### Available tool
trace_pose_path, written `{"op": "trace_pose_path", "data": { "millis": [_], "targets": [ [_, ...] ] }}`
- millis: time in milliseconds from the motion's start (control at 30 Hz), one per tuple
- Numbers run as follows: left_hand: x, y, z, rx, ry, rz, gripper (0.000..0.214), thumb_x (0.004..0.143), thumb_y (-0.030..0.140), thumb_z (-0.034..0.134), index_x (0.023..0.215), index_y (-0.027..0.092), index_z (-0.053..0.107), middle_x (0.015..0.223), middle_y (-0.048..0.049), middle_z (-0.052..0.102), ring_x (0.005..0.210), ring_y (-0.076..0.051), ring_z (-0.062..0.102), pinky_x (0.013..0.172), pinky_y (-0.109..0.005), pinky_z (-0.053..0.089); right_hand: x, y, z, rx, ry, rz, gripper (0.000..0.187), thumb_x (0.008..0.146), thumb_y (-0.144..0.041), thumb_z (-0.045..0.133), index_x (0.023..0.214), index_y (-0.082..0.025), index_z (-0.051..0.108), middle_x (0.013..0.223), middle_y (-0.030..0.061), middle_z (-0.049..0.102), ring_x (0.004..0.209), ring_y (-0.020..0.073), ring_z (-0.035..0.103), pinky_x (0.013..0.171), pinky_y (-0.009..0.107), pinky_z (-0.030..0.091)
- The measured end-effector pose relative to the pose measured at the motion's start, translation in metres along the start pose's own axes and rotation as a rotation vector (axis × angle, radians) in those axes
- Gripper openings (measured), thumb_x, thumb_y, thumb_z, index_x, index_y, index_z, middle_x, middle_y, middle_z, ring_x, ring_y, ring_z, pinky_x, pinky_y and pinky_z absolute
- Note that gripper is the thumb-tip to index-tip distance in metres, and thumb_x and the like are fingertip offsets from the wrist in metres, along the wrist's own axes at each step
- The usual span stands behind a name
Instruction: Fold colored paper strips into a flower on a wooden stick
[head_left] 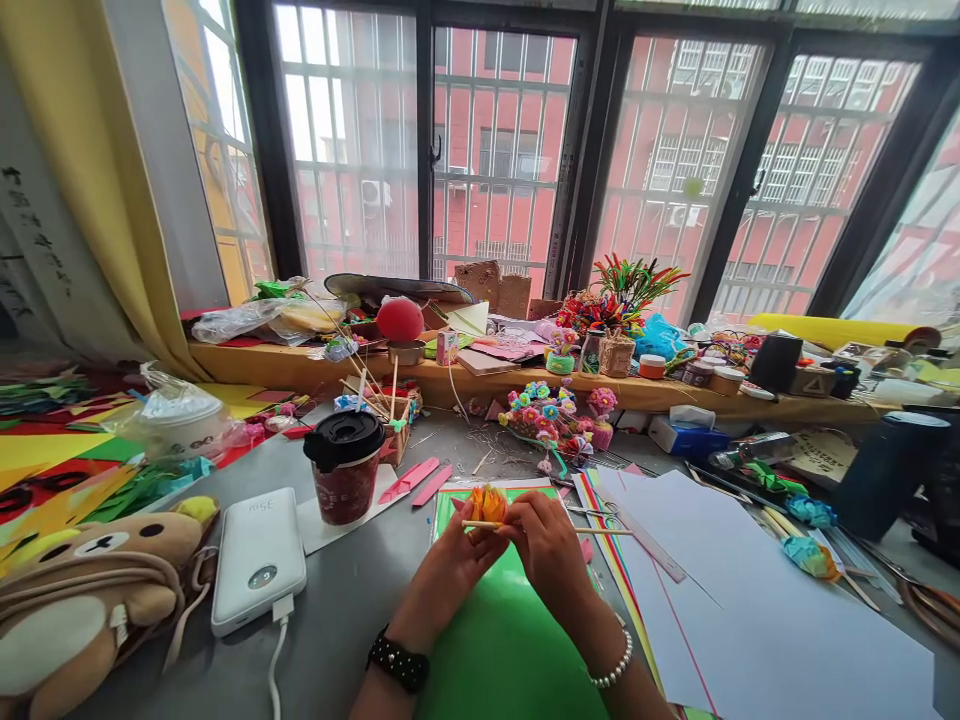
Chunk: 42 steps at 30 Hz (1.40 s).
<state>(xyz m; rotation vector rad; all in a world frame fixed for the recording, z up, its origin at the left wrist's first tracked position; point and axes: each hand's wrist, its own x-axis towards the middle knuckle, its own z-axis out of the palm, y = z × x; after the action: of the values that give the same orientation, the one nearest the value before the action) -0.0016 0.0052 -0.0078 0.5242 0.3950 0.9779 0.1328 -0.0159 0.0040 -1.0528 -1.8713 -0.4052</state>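
Note:
My left hand (465, 560) is closed around the base of an orange and yellow paper flower (487, 504), over the green sheet (510, 640). A thin wooden stick (604, 531) lies level across both hands, one tip in front of the flower and the other reaching out to the right. With fingers pinched, my right hand (546, 540) grips the stick right beside the flower. What its fingertips do behind the stick is hidden. Folded pink paper strips (432, 486) lie left of the hands, and scissors (604, 515) lie just to the right.
A lidded coffee cup (345, 475) and a white power bank (260, 560) with its cable stand at left, near a plush bear (112, 580). White paper sheets (765, 590) and a clear ruler (649, 545) cover the right. Small crocheted-looking flowers (544, 412) sit behind.

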Motion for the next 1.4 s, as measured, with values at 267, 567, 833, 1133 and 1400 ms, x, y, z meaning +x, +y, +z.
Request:
{"op": "trace_pose_path", "data": {
  "millis": [267, 567, 833, 1133, 1400],
  "targets": [
    [0.001, -0.003, -0.003, -0.031, 0.032, 0.048, 0.015, 0.079, 0.024, 0.053, 0.092, 0.016, 0.052, 0.096, -0.0063, 0.062, 0.085, -0.014, 0.06, 0.091, -0.03, 0.039, -0.004, 0.0, 0.009, -0.003, 0.035, 0.041, 0.03, 0.09, -0.032, 0.03, 0.074, -0.018, 0.05, 0.073, 0.0043, 0.056, 0.067, 0.0165, 0.05, 0.062, 0.03, 0.038],
    [0.003, -0.004, -0.004, 0.032, 0.098, 0.101, 0.023, 0.081, 0.021, 0.049, 0.103, 0.014, 0.047, 0.094, -0.0084, 0.062, 0.084, -0.016, 0.062, 0.09, -0.033, 0.041, -0.007, -0.001, 0.013, 0.112, -0.017, 0.149, 0.025, 0.09, -0.029, 0.032, 0.077, -0.017, 0.051, 0.075, 0.0056, 0.055, 0.068, 0.0168, 0.051, 0.059, 0.028, 0.043],
    [0.003, -0.003, 0.001, 0.073, 0.173, 0.094, 0.022, 0.085, 0.022, 0.043, 0.101, 0.009, 0.046, 0.091, -0.0135, 0.063, 0.081, -0.016, 0.064, 0.082, -0.027, 0.048, -0.007, 0.0, 0.013, 0.185, -0.063, 0.267, 0.022, 0.088, -0.028, 0.037, 0.076, -0.017, 0.053, 0.073, 0.0049, 0.056, 0.067, 0.0164, 0.053, 0.058, 0.027, 0.045],
    [0.003, -0.005, 0.002, 0.062, 0.19, 0.088, 0.026, 0.084, 0.024, 0.045, 0.105, 0.009, 0.046, 0.091, -0.0134, 0.064, 0.08, -0.016, 0.064, 0.076, -0.025, 0.051, -0.008, 0.001, 0.014, 0.149, -0.036, 0.274, 0.028, 0.088, -0.032, 0.037, 0.075, -0.017, 0.057, 0.07, 0.0045, 0.057, 0.064, 0.0158, 0.053, 0.058, 0.026, 0.044],
    [0.006, -0.007, -0.007, 0.047, 0.12, 0.003, 0.028, 0.083, 0.027, 0.045, 0.103, 0.006, 0.049, 0.086, -0.0134, 0.064, 0.08, -0.017, 0.064, 0.079, -0.027, 0.05, -0.009, 0.003, 0.017, 0.04, 0.047, 0.145, 0.032, 0.09, -0.03, 0.03, 0.073, -0.017, 0.053, 0.069, 0.0053, 0.055, 0.063, 0.0158, 0.051, 0.057, 0.027, 0.044]
  ]
}}
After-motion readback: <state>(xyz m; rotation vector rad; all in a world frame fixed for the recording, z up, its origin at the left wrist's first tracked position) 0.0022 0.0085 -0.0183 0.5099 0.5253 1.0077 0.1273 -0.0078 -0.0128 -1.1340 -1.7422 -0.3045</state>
